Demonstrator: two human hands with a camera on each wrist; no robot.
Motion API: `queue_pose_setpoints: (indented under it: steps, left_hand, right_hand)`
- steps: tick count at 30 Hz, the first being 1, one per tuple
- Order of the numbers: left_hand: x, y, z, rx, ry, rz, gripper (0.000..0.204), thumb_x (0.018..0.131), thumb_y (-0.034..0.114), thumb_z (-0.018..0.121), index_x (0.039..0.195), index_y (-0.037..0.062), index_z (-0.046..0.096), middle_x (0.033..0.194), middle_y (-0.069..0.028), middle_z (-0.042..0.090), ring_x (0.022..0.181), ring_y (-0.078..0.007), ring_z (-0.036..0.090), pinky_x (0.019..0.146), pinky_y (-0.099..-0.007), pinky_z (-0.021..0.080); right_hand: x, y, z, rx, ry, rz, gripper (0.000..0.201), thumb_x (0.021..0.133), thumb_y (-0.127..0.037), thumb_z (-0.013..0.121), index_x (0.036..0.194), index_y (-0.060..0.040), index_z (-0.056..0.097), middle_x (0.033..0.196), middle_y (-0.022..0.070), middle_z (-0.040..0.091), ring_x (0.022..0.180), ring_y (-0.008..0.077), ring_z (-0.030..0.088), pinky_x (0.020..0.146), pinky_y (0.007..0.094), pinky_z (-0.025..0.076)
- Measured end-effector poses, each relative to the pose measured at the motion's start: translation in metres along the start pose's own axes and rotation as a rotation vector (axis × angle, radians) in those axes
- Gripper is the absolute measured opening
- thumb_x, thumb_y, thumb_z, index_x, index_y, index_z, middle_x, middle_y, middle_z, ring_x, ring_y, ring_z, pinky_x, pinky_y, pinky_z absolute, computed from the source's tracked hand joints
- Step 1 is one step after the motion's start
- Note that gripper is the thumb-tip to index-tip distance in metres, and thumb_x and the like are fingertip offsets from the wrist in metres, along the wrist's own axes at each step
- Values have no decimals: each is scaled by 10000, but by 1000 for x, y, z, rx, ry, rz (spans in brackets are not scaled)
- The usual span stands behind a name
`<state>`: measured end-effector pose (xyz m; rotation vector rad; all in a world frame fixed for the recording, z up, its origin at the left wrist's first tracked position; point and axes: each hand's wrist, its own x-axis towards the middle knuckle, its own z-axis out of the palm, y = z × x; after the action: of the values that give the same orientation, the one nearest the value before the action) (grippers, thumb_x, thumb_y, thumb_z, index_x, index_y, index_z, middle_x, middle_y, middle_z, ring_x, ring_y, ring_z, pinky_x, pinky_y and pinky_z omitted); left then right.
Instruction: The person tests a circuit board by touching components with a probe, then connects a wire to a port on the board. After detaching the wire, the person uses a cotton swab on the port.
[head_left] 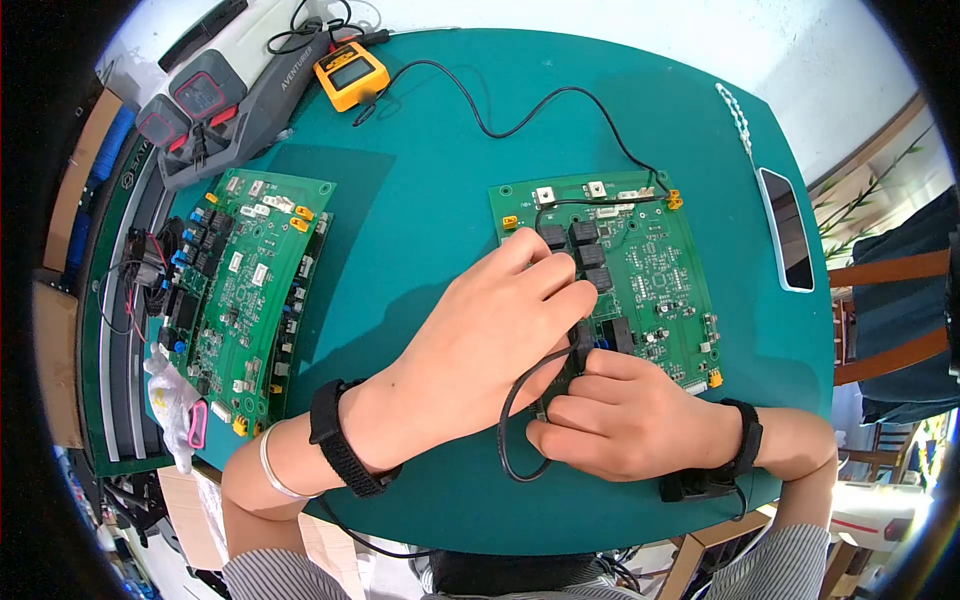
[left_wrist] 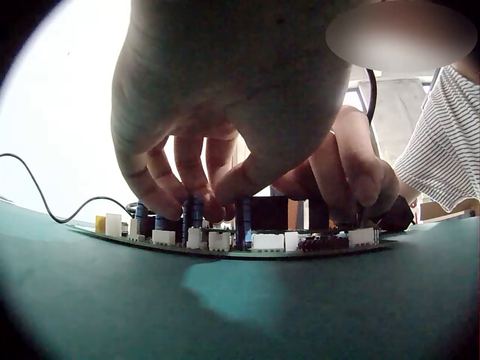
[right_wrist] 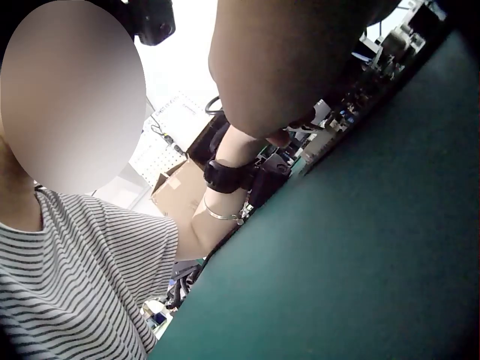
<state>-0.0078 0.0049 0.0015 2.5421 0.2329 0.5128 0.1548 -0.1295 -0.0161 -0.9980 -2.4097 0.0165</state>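
The left hand (head_left: 490, 335) rests with curled fingers on the near left corner of a green circuit board (head_left: 640, 260) on the teal table (head_left: 420, 160); the right hand (head_left: 625, 415) pinches a black cable (head_left: 510, 420) at the board's near edge. A 2nd circuit board (head_left: 250, 290) lies far left.

From the left wrist, the fingertips (left_wrist: 172, 199) press among the board's components (left_wrist: 225, 236).

From the right wrist, the right hand's grip cannot be told.

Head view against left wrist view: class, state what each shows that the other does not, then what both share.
Only the head view shows the yellow meter, a second board at the left, a phone at the table's right edge, and the right hand gripping a black cable. Only the left wrist view shows the board's edge side-on with white connectors. Both show the left hand resting fingertips on the board on the green table.
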Motion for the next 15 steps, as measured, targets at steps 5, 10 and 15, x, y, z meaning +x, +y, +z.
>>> queue_pose_setpoints:
  steps: [5, 10, 15]
  left_hand:
    - [0, 1, -1, 3, 1, 2, 407, 665, 16, 698, 1066, 51, 633, 975, -86, 590, 1008, -354, 546, 848, -438, 514]
    - [0, 0, 0, 4, 0, 3, 409, 665, 15, 699, 1066, 52, 632, 976, -88, 587, 1007, -354, 545, 849, -440, 514]
    - [0, 0, 0, 8, 3, 9, 406, 666, 18, 698, 1065, 52, 631, 978, -90, 585, 1007, -353, 545, 849, -440, 514]
  right_hand:
    - [0, 0, 0, -2, -7, 2, 169, 800, -147, 668, 960, -99, 650, 804, 1, 473, 760, 145, 560, 733, 309, 443]
    - [0, 0, 0, -7, -4, -1, 170, 802, -150, 666, 964, -99, 650, 805, 0, 475, 761, 145, 561, 737, 311, 445]
    - [0, 0, 0, -4, -4, -1, 175, 804, -152, 666, 971, -100, 654, 810, -1, 482, 767, 145, 567, 741, 310, 449]
